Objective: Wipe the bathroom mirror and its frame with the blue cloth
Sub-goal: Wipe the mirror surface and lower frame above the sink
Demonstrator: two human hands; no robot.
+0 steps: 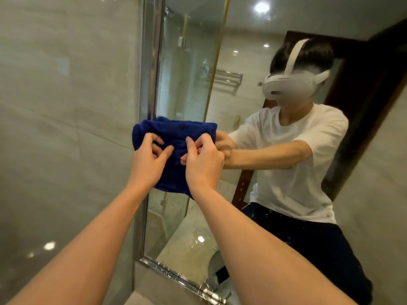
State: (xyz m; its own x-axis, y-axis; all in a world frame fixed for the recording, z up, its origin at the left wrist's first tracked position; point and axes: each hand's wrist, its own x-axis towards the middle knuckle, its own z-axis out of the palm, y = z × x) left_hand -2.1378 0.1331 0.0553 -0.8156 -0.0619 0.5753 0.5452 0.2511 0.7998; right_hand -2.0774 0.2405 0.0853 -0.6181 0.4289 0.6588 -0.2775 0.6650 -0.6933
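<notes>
Head view: left hand (pixel 152 159) and right hand (pixel 203 160) pinch the blue cloth (pixel 171 133) against the mirror frame (pixel 152 84); next, wipe glass rightward of the grip.

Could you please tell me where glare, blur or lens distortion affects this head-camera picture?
Head view: ceiling lights glare as bright spots in the mirror and on the glossy wall tiles; wide-angle distortion tilts and bends the mirror frame; the picture is slightly soft overall, yet the blue cloth and both hands, left hand and right hand, read clearly.
</notes>
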